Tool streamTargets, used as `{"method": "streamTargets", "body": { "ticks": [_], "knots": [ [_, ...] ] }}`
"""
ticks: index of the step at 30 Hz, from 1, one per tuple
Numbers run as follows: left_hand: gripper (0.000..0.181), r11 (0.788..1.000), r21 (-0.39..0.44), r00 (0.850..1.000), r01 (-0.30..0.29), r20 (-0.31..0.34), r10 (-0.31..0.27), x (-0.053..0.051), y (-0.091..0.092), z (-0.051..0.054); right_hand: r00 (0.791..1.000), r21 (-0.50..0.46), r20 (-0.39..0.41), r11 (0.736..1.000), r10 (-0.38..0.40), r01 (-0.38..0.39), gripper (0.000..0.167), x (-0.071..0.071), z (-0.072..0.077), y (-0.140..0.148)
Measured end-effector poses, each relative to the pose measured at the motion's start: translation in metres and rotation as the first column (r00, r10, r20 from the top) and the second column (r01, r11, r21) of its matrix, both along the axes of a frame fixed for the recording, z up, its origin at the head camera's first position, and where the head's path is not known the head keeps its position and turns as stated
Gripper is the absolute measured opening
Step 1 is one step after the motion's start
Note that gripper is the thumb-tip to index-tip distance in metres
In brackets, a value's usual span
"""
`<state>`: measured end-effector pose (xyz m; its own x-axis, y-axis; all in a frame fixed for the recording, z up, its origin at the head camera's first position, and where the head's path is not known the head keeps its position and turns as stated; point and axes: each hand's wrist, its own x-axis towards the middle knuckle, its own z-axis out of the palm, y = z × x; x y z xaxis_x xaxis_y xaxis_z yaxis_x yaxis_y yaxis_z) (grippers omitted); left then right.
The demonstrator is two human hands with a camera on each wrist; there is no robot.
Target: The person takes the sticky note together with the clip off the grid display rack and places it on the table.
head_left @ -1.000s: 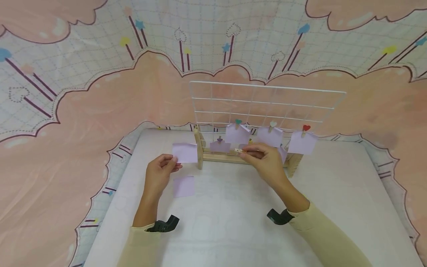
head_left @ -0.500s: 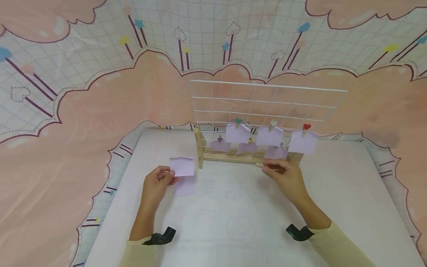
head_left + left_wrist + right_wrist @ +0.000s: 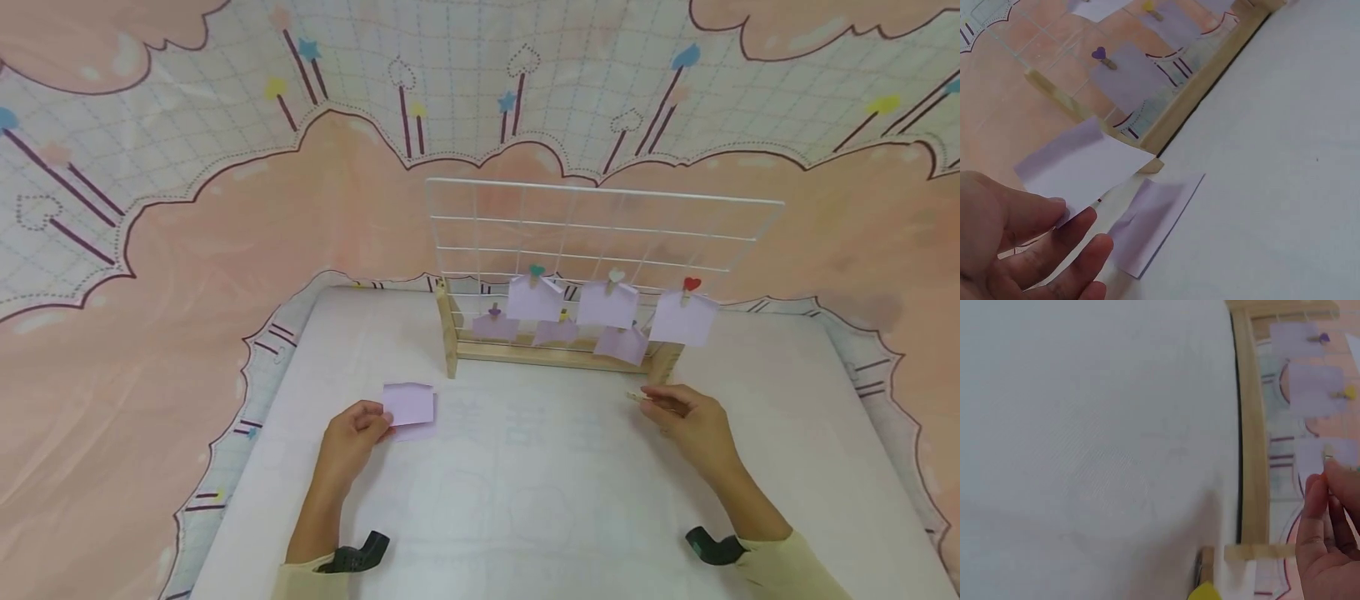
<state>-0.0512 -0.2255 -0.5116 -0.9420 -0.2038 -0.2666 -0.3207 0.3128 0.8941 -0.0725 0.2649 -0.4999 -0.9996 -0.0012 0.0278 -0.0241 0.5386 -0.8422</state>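
My left hand (image 3: 352, 437) pinches a lavender square of note paper (image 3: 408, 404) between thumb and fingers. In the head view this sheet overlaps a second lavender note (image 3: 1157, 225) on the white table. My right hand (image 3: 692, 427) pinches a small wooden clothespin (image 3: 636, 396) in front of the rack's right foot; fingers hide much of it. The white wire grid rack (image 3: 600, 196) has a wooden base (image 3: 540, 357). Several lavender notes hang there in two rows, one being the note (image 3: 684, 321) under a red heart clothespin (image 3: 692, 284).
At the bottom of the right wrist view, a wooden clothespin with a yellow top (image 3: 1205, 590) appears near the rack's end. Behind the table (image 3: 510, 500) hangs a peach and white patterned cloth (image 3: 300, 217).
My left hand has brought its note down toward me, over the other note. With the clothespin, my right hand has moved right and nearer to me, away from the rack.
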Motion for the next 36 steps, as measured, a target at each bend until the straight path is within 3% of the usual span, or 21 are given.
{"method": "streamTargets", "body": {
  "ticks": [4,10,16,22,28,36],
  "knots": [
    [0.023,1.000,-0.005,1.000,0.000,0.018,0.000,0.004,-0.001,-0.006,0.999,-0.013,0.012,0.999,-0.034,0.034,0.030,0.008,-0.003,0.011],
    [0.025,0.999,-0.042,0.999,-0.002,0.042,0.003,0.007,0.001,-0.010,0.998,0.063,0.014,0.996,-0.065,0.064,0.028,0.017,-0.003,0.023],
    [0.023,0.995,-0.100,0.997,0.007,0.077,0.001,0.013,0.001,-0.011,0.999,0.186,-0.002,0.981,-0.048,0.047,0.023,0.024,-0.012,0.034],
    [0.021,0.992,-0.125,0.998,0.014,0.066,-0.006,0.016,0.002,-0.011,0.999,0.273,-0.033,0.961,-0.022,0.030,0.015,0.031,-0.016,0.046],
    [0.021,0.995,-0.103,0.998,0.016,0.062,-0.009,0.014,0.002,-0.012,1.000,0.299,-0.023,0.954,0.012,-0.004,0.016,0.037,-0.019,0.052],
    [0.021,0.995,-0.095,0.998,-0.008,0.054,0.013,0.014,0.002,-0.014,0.995,0.322,-0.071,0.946,0.067,-0.041,0.020,0.041,-0.024,0.055]
  ]
}}
